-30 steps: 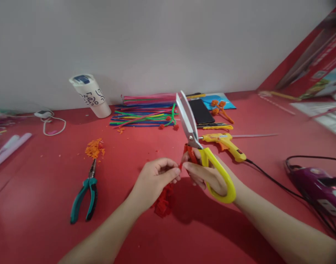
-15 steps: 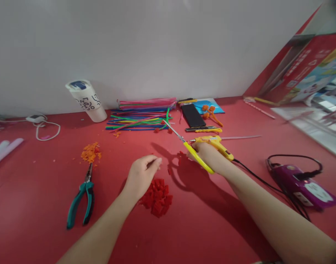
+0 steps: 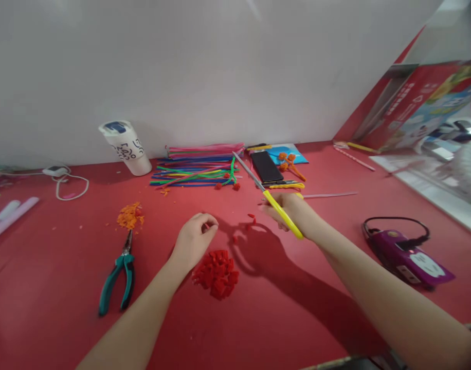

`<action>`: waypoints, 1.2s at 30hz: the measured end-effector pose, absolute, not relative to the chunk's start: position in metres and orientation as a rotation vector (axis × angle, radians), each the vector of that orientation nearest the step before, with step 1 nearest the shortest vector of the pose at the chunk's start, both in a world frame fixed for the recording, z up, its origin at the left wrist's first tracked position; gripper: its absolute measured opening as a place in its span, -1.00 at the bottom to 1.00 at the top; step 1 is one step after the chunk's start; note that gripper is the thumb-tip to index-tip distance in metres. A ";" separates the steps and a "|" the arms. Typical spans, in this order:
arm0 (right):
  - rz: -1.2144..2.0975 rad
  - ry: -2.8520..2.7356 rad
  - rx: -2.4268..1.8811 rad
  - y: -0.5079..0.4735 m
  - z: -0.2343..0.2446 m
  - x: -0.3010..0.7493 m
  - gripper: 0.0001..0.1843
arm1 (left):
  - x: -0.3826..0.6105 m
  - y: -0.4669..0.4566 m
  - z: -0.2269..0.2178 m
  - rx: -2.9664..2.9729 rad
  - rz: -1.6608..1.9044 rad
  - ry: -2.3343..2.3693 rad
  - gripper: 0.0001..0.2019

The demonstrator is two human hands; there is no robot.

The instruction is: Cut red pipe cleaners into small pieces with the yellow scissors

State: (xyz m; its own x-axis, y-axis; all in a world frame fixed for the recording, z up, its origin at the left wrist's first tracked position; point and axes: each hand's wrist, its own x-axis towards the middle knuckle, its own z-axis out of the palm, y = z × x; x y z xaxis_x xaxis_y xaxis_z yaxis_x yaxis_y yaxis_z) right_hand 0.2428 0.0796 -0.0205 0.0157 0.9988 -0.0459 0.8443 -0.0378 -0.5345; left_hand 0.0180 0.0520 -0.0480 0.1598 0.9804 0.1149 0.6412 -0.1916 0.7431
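My right hand (image 3: 295, 211) grips yellow-handled scissors (image 3: 284, 216) above the table, their blades together and slanting up to the left. Below the scissors, a few loose red bits (image 3: 252, 218) lie in the hand's shadow. My left hand (image 3: 195, 235) is closed, thumb and forefinger pinched together; whether anything is between them is too small to tell. It is just above and left of a pile of cut red pieces (image 3: 218, 272). Behind my right hand the yellow glue gun is mostly hidden, with its pale glue stick (image 3: 331, 195) showing to the right.
Teal pliers (image 3: 120, 277) and orange scraps (image 3: 130, 216) lie to the left. At the back are a white tumbler (image 3: 129, 149), coloured pipe cleaners (image 3: 193, 169), a phone (image 3: 267, 167) and orange fuzzy stems (image 3: 291, 163). A purple power strip (image 3: 407, 257) sits at the right.
The view has shifted slightly. My right hand, with the scissors, has risen a little and now covers most of the glue gun. My left thumb and forefinger have drawn together.
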 end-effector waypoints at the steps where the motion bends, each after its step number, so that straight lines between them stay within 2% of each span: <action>1: 0.608 -1.887 -1.911 0.079 -0.021 0.241 -0.78 | 0.018 0.051 -0.047 1.946 0.800 1.502 -0.89; 9: 0.575 -1.913 -1.775 0.067 -0.032 0.237 -0.85 | 0.029 0.045 -0.041 2.354 0.518 1.188 -0.79; 16: 0.606 -1.951 -1.670 0.060 -0.041 0.232 -0.85 | 0.048 0.049 -0.047 2.565 0.294 1.217 -0.82; 22: 0.769 -1.944 -1.569 0.050 -0.044 0.222 -0.86 | 0.045 0.048 -0.043 2.385 0.434 1.360 -0.85; 26: 0.981 -1.896 -1.474 0.040 -0.042 0.210 -0.83 | 0.042 0.038 -0.037 1.746 0.678 1.302 -0.84; 29: 1.087 -1.845 -1.419 0.034 -0.038 0.201 -0.81 | 0.043 0.030 -0.035 1.461 0.687 1.193 -0.83; 36: 1.148 -1.770 -1.415 0.029 -0.034 0.196 -0.83 | 0.049 0.017 -0.034 1.533 0.823 1.320 -0.88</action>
